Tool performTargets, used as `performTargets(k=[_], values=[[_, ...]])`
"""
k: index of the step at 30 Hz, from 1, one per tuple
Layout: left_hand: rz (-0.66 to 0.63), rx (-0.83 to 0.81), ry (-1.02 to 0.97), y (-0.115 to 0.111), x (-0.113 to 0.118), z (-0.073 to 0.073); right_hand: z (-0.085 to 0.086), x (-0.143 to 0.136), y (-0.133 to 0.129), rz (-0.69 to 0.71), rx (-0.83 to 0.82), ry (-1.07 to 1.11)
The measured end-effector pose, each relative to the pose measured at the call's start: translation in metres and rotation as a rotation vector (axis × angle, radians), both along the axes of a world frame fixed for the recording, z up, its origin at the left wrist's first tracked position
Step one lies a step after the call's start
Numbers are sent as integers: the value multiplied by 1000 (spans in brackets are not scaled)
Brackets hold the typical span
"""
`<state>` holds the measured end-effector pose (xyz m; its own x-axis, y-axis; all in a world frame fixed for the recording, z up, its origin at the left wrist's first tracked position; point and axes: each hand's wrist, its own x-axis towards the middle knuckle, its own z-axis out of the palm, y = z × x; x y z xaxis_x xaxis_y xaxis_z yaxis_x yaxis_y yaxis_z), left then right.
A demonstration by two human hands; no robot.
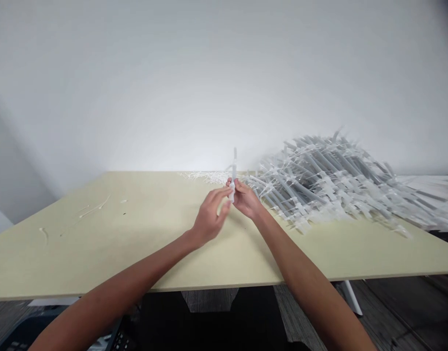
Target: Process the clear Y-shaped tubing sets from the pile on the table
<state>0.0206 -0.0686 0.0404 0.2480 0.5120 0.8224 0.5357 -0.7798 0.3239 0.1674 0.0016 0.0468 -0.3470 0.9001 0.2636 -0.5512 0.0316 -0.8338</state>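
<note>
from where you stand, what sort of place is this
Probably an indoor workroom: a pale table stands by a plain wall, with a large heap of grey and whitish pieces on it.

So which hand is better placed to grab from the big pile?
Probably your right hand: it's nearer the pile than your left hand. But it holds the grey-and-white piece, so it would need freeing first.

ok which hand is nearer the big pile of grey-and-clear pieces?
Right. The right hand is beside the left edge of the pile; the left hand is farther left.
</note>
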Motion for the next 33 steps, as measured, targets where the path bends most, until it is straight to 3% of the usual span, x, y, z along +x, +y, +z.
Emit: performTargets(k=[3, 6, 9, 13, 17, 20, 23, 33], values=[[171, -179, -62, 50, -23, -14, 2, 13, 9, -119, 98, -175], [377, -352, 163, 110, -45, -34, 2, 23, 17, -267, 154, -348], [502, -501, 403, 157, -52, -52, -8, 25, 25, -378, 129, -498], [530, -507, 494, 192, -39, -64, -25, 20, 34, -389, 112, -598], [499, -499, 591, 209, -22, -65, -34, 16, 37, -368, 120, -600], [499, -479, 632, 209, -17, -63, -35, 15, 37, -374, 124, -583], [490, -433, 668, 193, -17, -61, -36, 14, 37, -369, 136, -581], [400, -309, 878, 73, -34, -52, -39, 7, 32, -343, 131, -650]])
